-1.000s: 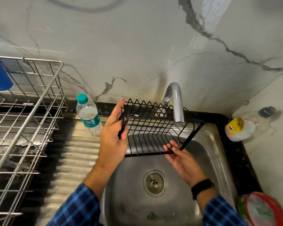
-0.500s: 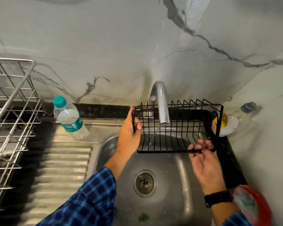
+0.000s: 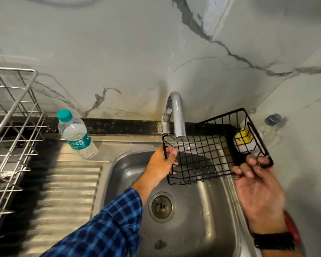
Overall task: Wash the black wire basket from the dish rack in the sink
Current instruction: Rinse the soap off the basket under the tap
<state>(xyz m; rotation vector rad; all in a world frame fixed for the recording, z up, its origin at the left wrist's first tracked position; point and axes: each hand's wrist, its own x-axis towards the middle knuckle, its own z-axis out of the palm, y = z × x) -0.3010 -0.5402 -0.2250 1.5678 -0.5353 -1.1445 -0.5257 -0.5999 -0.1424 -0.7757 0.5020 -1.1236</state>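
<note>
The black wire basket (image 3: pixel 208 156) hangs over the steel sink (image 3: pixel 202 219), tilted, with its left end right under the chrome tap spout (image 3: pixel 178 117). My left hand (image 3: pixel 160 165) grips the basket's left end wall. My right hand (image 3: pixel 256 188) pinches the basket's near right corner with the fingertips. A thin stream of water seems to fall from the spout through the mesh. The silver dish rack (image 3: pixel 11 130) stands at the far left.
A clear water bottle with a teal cap (image 3: pixel 75 134) stands on the ribbed drainboard (image 3: pixel 63 191) beside the sink. A yellow-and-white container (image 3: pixel 245 140) sits behind the basket at the back right. A red object (image 3: pixel 293 230) shows behind my right wrist. The drain (image 3: pixel 161 206) lies below the basket.
The basket has shifted right and tilted, its right end swinging up and back. Both hands kept their hold. The view moved closer over the sink.
</note>
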